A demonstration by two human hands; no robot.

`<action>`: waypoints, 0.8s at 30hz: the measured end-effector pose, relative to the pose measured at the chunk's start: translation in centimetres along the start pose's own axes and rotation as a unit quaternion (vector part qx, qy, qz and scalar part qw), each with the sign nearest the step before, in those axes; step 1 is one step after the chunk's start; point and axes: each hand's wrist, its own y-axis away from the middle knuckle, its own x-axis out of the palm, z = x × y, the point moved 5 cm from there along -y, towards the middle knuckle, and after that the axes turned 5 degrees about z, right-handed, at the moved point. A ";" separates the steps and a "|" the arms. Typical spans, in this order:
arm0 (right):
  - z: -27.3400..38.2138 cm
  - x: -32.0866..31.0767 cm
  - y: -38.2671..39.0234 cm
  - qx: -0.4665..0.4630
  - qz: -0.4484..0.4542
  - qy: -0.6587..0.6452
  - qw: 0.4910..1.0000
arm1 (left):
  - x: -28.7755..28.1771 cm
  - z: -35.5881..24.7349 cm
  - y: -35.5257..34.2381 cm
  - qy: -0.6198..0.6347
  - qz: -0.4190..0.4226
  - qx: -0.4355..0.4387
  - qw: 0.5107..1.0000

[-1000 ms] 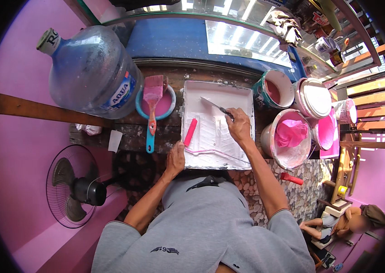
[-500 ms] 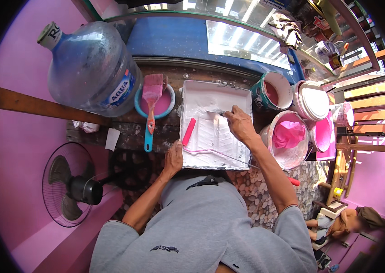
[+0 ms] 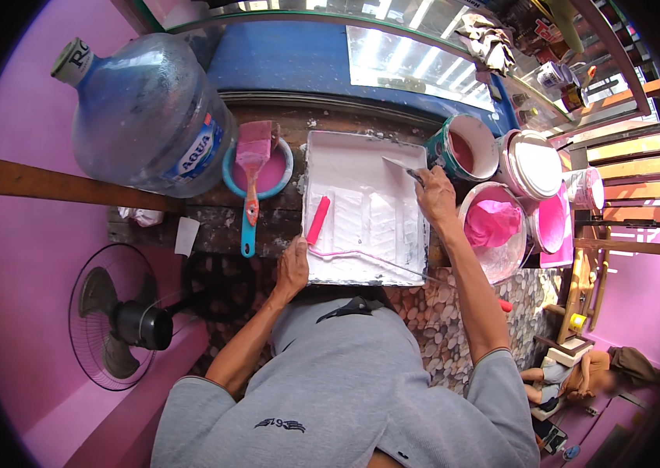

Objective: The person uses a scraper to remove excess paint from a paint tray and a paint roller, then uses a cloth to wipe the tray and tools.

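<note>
A white paint tray [image 3: 343, 152] lies on the dark table, coated in pale wet paint. My left hand [image 3: 293, 267] closes around its near left edge. In my right hand [image 3: 436, 198] is a putty knife [image 3: 400, 165], its thin blade pointing left over the tray's far right part. A small pink-red paint roller [image 3: 317, 221] rests at the tray's left side; its thin wire frame [image 3: 365, 257] crosses the near part of the tray. To the left, a paintbrush [image 3: 250, 164] with a blue handle tip lies across a blue-rimmed bowl [image 3: 289, 178] of pink paint.
Right of the tray stand a teal paint can [image 3: 441, 156], a white-lidded bucket [image 3: 537, 165] and a bucket [image 3: 502, 269] with a pink bag [image 3: 492, 221] inside. A large water bottle [image 3: 147, 109] stands left, above a black fan [image 3: 143, 324]. Another person [image 3: 580, 374] sits at lower right.
My right hand has moved right and a little farther away, taking the putty knife from mid-tray to near its right edge. My left hand keeps its hold on the tray.
</note>
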 end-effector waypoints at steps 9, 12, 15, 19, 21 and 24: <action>2.8 0.2 1.9 -0.038 0.089 -0.026 0.995 | -0.3 0.5 0.2 -0.007 -0.008 -0.011 1.000; 2.0 0.0 1.0 -0.019 0.035 -0.024 0.999 | -0.1 0.3 0.1 -0.009 -0.007 -0.003 1.000; 2.3 1.7 -0.2 -0.030 0.006 -0.038 0.999 | 0.0 0.3 0.0 -0.009 -0.010 0.008 1.000; 4.3 3.2 0.0 -0.046 0.055 -0.024 0.997 | 0.0 0.3 0.1 -0.014 -0.002 0.004 1.000; 4.8 2.7 0.5 -0.063 0.073 -0.022 0.995 | -0.1 0.5 0.1 -0.011 -0.007 0.002 1.000; 5.3 0.5 0.6 -0.069 0.071 -0.045 0.994 | -0.3 0.3 0.3 0.000 -0.014 -0.008 1.000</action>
